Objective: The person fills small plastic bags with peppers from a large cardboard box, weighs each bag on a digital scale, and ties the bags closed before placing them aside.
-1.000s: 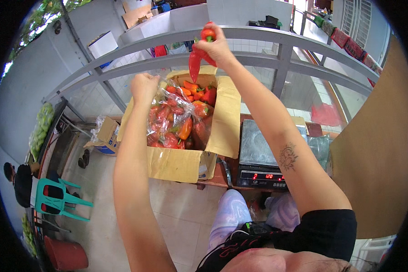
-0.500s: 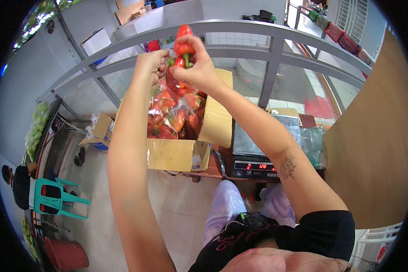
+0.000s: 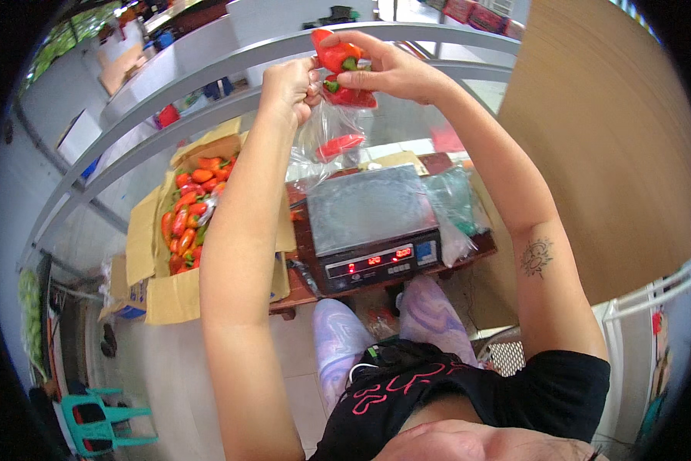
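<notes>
My left hand [image 3: 290,88] is raised over the bench and closed, gripping the mouth of a clear plastic bag [image 3: 322,127]. One red pepper [image 3: 339,146] lies inside the hanging bag. My right hand [image 3: 395,73] is beside the left at the bag's mouth, its fingers around a red bell pepper [image 3: 334,55] with a green stem. Just below the fingers, another red pepper [image 3: 353,96] sits at the bag's opening; whether the hand also grips it I cannot tell. Beneath both hands stands a digital scale [image 3: 372,207] with a metal plate and lit red digits.
An open cardboard box [image 3: 145,234] full of red and orange peppers [image 3: 188,223] stands left of the scale. Green plastic bags [image 3: 453,192] lie at its right. A grey railing [image 3: 230,58] runs behind, a brown board [image 3: 599,154] rises at right, and a green chair [image 3: 99,419] stands lower left.
The view has turned right, so the pepper box now lies to the left. My hands have moved from over the box to over the scale, carrying the bag and peppers.
</notes>
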A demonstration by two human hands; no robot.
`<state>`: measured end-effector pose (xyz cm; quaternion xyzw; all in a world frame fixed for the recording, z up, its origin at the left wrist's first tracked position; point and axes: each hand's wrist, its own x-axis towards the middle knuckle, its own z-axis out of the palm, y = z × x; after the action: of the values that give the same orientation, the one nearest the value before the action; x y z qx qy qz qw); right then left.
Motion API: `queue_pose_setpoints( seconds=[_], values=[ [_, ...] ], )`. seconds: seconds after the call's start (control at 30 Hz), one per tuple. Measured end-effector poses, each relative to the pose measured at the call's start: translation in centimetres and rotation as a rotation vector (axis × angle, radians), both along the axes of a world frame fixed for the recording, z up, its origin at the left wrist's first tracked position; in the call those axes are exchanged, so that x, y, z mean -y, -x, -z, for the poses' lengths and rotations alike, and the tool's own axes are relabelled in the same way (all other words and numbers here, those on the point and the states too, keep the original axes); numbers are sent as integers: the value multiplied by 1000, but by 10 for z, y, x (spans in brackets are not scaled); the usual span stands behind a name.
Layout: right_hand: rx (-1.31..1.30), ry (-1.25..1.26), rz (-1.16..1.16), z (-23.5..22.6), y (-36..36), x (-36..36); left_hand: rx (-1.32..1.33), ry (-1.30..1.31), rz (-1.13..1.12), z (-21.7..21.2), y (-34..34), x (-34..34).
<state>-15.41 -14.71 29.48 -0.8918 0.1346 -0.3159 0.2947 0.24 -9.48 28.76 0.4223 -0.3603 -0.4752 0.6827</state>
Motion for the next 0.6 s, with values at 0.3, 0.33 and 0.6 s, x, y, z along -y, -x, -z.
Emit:
queue_pose_setpoints(
  seconds=[0.3, 0.33, 0.6],
  values=[
    [585, -377, -76, 47, 64, 18, -41, -88, 189, 20, 60, 49],
    [543, -212, 59, 63, 62, 18, -129, -95, 200, 24, 67, 53],
    [716, -446, 449, 107, 51, 5, 89, -211, 248, 35, 73, 44]
  ],
)
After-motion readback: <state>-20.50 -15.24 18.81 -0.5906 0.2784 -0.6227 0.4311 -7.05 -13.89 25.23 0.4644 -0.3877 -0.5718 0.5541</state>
